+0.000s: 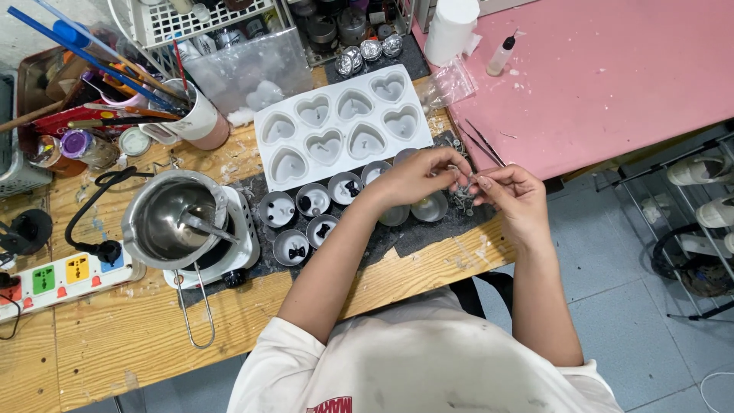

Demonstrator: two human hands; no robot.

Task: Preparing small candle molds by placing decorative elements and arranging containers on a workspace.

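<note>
My left hand (419, 174) and my right hand (511, 191) meet above the dark mat (428, 233) at the table's right edge. Both pinch a small silvery metal piece (464, 181) between their fingertips. More small metal bits (463, 200) lie in a pile just below them. Several round metal cups (313, 199), some holding small black bows, stand on the mat to the left of my hands. A white heart-shaped mould tray (340, 126) lies behind the cups.
A steel melting pot (174, 219) sits on a small white hot plate (243, 252) at left, next to a power strip (61, 275). A cup of brushes (195, 115) stands behind. Tweezers (483, 143) rest by the pink table (612, 69). A white roll (449, 29) and a dropper bottle (499, 56) stand there.
</note>
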